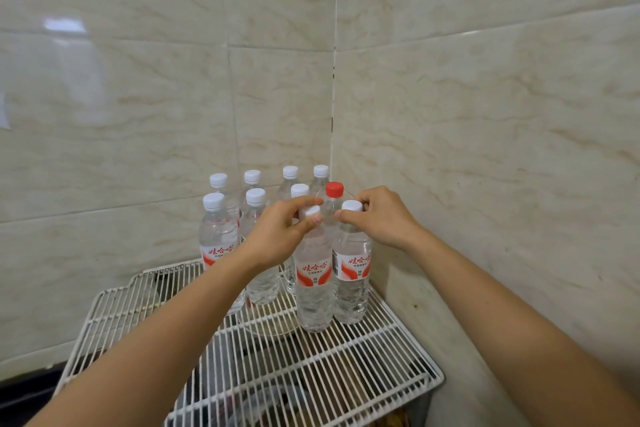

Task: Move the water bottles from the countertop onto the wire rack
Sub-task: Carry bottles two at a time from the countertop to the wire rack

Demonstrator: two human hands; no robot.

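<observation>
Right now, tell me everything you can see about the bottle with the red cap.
The red-capped bottle is clear plastic and stands upright on the white wire rack, in the corner by the tiled walls. It is the only one with a red cap; the rest have white. Only its cap, neck and shoulder show, since two front bottles and both hands hide its body. Neither hand appears to touch it.

A white wire rack [363, 367] fills the tiled corner. Ten water bottles [313, 288] stand upright on its far end in close rows, nine white-capped, one red-capped bottle [334, 198] among them.
</observation>
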